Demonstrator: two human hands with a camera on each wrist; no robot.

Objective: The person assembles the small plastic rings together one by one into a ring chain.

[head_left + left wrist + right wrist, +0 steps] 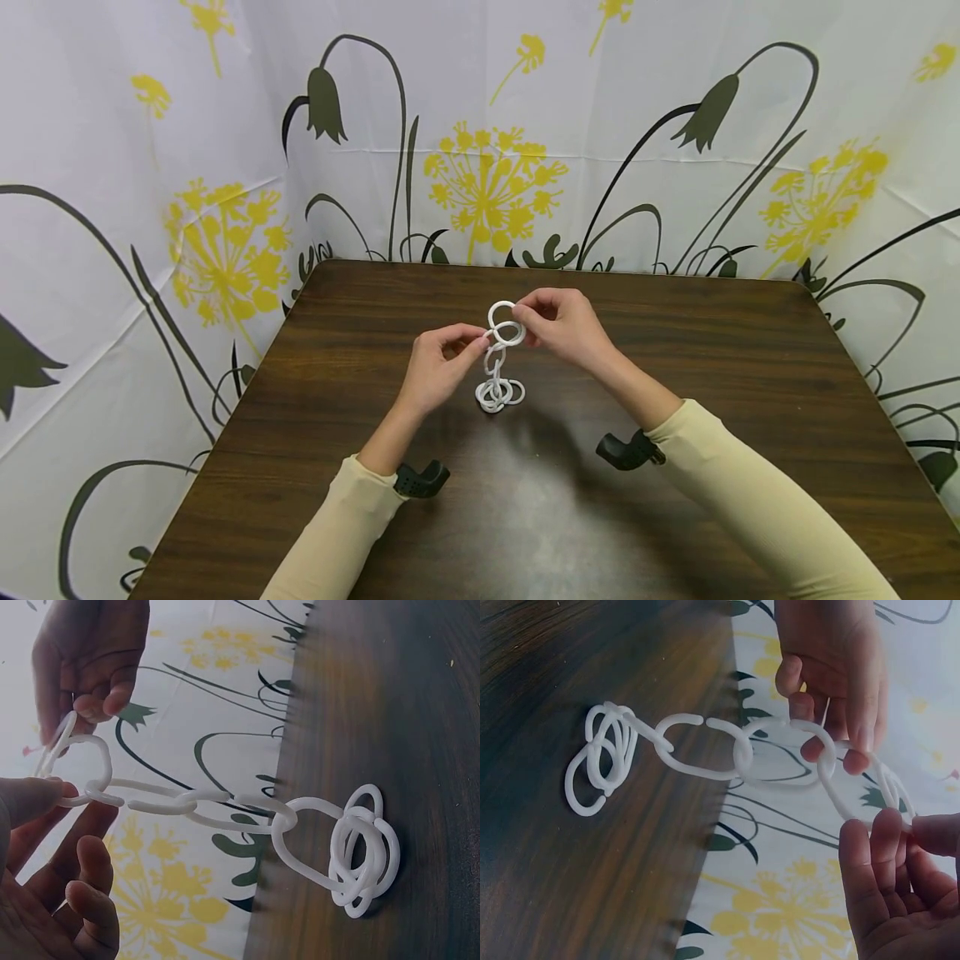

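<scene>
A chain of white plastic split rings (pixel 489 364) hangs from both hands, and its lower rings lie in a small heap (pixel 335 847) on the table. My left hand (pixel 438 367) pinches an upper ring between thumb and index finger. Slightly higher and to the right, my right hand (pixel 564 327) pinches the topmost rings. Each ring links into its neighbour, and small gaps show in some, such as the hanging ring (pixel 682 766) in the right wrist view. The two hands are close together above the heap.
The dark wood-grain table (pixel 300 417) spans the area under both arms. Behind it and along the sides hangs a white curtain (pixel 480 75) printed with yellow and grey flowers. Black wrist mounts (pixel 626 450) stick out under the cream sleeves (pixel 757 483).
</scene>
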